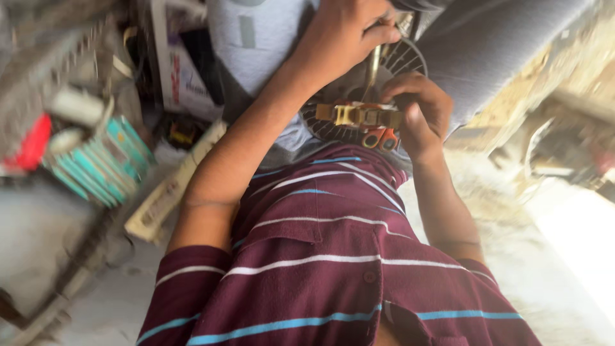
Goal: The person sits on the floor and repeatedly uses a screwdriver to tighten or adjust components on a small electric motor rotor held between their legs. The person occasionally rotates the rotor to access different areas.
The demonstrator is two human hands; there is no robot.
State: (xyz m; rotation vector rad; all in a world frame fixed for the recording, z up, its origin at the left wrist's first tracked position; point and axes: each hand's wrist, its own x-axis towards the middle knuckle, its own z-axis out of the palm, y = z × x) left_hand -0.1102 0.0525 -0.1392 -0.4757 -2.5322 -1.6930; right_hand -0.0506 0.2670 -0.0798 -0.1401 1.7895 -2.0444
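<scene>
Left hand (343,32) fingers pinch a brass-coloured tool shaft (371,67) above a round slotted motor housing (403,61). Right hand (416,112) fingers curl around its near-right rim.

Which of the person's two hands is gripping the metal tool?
The left hand, upper in the frame, fingers closed around the brass-coloured tool. The right hand instead rests on the round slotted part.

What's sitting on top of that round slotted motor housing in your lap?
On the housing sits a yellow-brown terminal block with orange clips at its near edge. The left hand holds a tool down onto it; the right hand covers the right side.
</scene>
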